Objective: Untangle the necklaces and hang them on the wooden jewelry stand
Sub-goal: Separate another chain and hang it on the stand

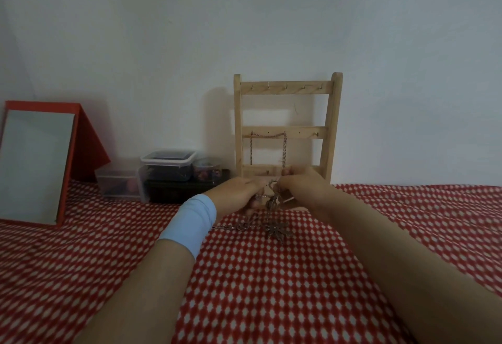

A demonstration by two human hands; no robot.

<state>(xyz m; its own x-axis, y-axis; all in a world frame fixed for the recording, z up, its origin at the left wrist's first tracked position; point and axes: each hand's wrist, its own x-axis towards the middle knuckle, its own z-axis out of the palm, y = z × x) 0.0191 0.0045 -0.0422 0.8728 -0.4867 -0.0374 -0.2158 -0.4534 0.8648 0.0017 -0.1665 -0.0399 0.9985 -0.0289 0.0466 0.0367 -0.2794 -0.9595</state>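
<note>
The wooden jewelry stand (286,126) leans upright against the wall, with rows of small hooks. One chain necklace (267,148) hangs from its middle bar. Just in front of the stand's base, my left hand (239,194) and my right hand (304,189) meet, both pinching a tangled bunch of chains (271,199). Loose ends trail down onto the cloth, including a leaf-shaped pendant (277,229) and a ring-like piece (241,226). A light blue band wraps my left wrist (190,221).
A red-and-white patterned cloth (271,289) covers the surface. At the left stands a red-framed mirror (35,164). Clear plastic boxes (168,170) with small items sit beside the stand's left foot, against the plain wall.
</note>
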